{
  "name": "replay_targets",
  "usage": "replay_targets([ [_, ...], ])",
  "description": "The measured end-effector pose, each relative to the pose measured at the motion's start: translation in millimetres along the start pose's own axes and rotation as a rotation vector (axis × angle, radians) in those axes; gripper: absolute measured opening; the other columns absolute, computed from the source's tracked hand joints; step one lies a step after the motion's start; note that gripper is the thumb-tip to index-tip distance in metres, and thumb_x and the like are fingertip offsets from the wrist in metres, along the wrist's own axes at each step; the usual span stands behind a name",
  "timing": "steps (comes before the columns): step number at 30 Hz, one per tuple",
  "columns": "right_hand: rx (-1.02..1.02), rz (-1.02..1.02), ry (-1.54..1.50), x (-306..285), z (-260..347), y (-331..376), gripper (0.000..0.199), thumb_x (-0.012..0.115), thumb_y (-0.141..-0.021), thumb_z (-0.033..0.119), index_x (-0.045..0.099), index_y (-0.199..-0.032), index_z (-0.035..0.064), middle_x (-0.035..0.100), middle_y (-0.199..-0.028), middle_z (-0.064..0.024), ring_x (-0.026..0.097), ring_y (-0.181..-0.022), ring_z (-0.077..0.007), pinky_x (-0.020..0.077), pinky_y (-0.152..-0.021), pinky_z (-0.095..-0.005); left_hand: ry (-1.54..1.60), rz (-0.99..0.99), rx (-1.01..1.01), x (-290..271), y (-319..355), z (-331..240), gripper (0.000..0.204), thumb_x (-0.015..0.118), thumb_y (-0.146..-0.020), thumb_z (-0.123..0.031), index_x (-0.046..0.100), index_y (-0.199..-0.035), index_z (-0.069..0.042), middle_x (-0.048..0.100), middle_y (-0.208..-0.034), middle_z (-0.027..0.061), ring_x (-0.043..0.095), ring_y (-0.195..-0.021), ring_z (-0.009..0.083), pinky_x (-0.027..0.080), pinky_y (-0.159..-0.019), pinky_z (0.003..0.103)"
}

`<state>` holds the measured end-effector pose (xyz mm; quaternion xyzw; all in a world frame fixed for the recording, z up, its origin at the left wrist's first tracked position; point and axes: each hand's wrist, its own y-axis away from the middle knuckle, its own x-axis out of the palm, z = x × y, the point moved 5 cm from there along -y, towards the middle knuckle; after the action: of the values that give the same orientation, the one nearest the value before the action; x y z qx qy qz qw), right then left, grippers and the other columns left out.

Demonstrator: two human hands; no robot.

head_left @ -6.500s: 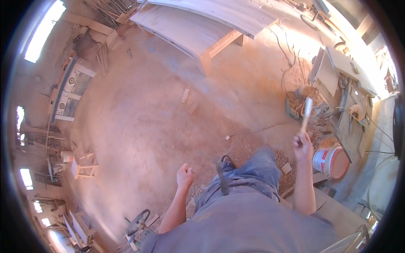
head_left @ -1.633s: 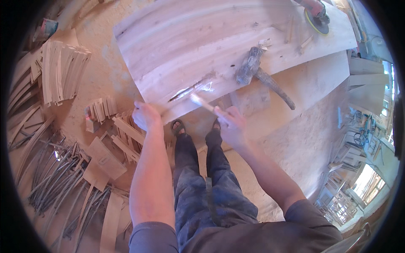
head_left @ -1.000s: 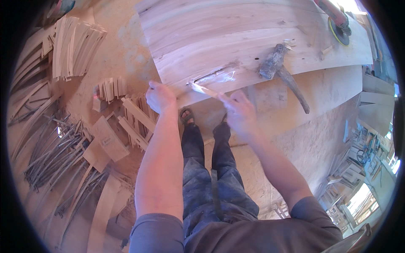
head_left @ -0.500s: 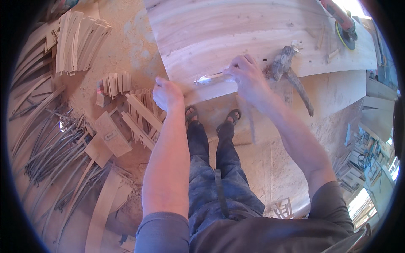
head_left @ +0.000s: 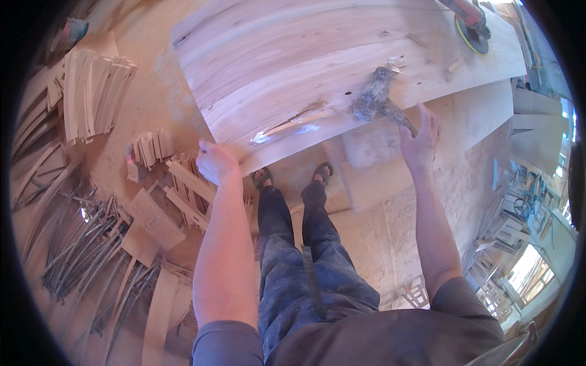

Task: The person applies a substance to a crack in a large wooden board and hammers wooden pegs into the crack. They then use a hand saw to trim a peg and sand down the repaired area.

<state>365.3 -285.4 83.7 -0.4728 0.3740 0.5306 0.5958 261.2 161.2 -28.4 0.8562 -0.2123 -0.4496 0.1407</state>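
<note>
- My right hand [head_left: 420, 135] is open, fingers spread, palm toward the hammer handle; fingertips sit just at the handle's end at the near edge of the wooden panel [head_left: 317, 67]. I cannot tell if they touch it; nothing is gripped.
- The hammer [head_left: 378, 97] lies on the panel near its near edge, right of the middle: crusted grey head up on the board, handle running down and right past the edge toward my right hand.
- My left hand [head_left: 213, 161] is closed into a loose fist, pressed against the near edge of the panel close to its near-left corner. I see nothing held in it.
- Between the hands, a thin wooden sliver [head_left: 293, 125] sits in a long crack near the panel's near edge, with a pale shiny smear beside it.
- A sanding disc tool [head_left: 471, 30] rests at the far right edge of the panel, another person's hand on it.
- Below the panel: my feet in sandals [head_left: 293, 177] on a dusty floor.
- Left of my left arm, wood offcuts [head_left: 177, 189] lie on the floor; further left, a stack of thin slats [head_left: 91, 97] and a bundle of thin sticks [head_left: 79, 256].
</note>
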Motion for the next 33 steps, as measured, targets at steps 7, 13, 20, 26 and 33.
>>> replay_targets([
  [7, 0.746, 0.853, -0.745, 40, -3, 48, 0.026, 0.07, -0.082, 0.005, 0.055, -0.103, 0.0055, 0.06, -0.082, -0.0094, 0.062, -0.069, -0.0243, 0.0518, -0.062, -0.039, -0.005, -0.013, -0.018, -9, 15, -19, 0.061, 0.037, -0.103, -0.04, 0.067, -0.115, 0.013, 0.066, -0.12, 0.0312, 0.063, -0.112, 0.0435, 0.046, -0.097, 0.05],
  [13, 1.141, 0.662, -1.401, 41, 65, 96, 0.022, 0.07, -0.084, 0.003, 0.05, -0.093, 0.0085, 0.048, -0.061, -0.0007, 0.045, -0.043, -0.0111, 0.0357, -0.04, -0.0285, -0.184, -0.322, 0.798, -13, 55, -34, 0.042, 0.06, -0.097, -0.031, 0.064, -0.118, 0.005, 0.062, -0.12, 0.0209, 0.052, -0.116, 0.0387, 0.041, -0.101, 0.048],
  [20, 1.193, 0.599, -1.308, 51, 73, 136, 0.022, 0.071, -0.083, 0.002, 0.051, -0.092, 0.005, 0.051, -0.061, -0.002, 0.048, -0.044, -0.0122, 0.0364, -0.04, -0.0288, -0.165, 0.433, 1.401, 41, 176, -104, 0.037, 0.079, -0.078, -0.011, 0.067, -0.112, -0.005, 0.063, -0.112, 0.0138, 0.052, -0.112, 0.0331, 0.041, -0.1, 0.045],
  [26, 0.757, 0.372, -0.749, 36, 38, 32, 0.03, 0.072, -0.083, 0.008, 0.06, -0.108, -0.0006, 0.063, -0.084, -0.008, 0.058, -0.065, -0.0181, 0.0492, -0.059, -0.0339, -0.019, -0.003, 1.179, 17, 139, -85, 0.039, 0.07, -0.085, -0.015, 0.063, -0.119, 0.003, 0.062, -0.117, 0.0181, 0.053, -0.112, 0.0364, 0.037, -0.105, 0.048],
  [33, -0.482, 0.087, -0.276, 39, 154, 16, 0.04, 0.069, -0.075, 0.002, 0.067, -0.113, 0.0111, 0.061, -0.108, -0.0106, 0.055, -0.106, -0.0325, 0.0458, -0.097, -0.0418, 0.089, 0.082, 0.405, -1, 23, -9, 0.057, 0.04, -0.104, -0.041, 0.064, -0.118, 0.008, 0.067, -0.111, 0.0279, 0.061, -0.105, 0.0442, 0.045, -0.094, 0.05],
])
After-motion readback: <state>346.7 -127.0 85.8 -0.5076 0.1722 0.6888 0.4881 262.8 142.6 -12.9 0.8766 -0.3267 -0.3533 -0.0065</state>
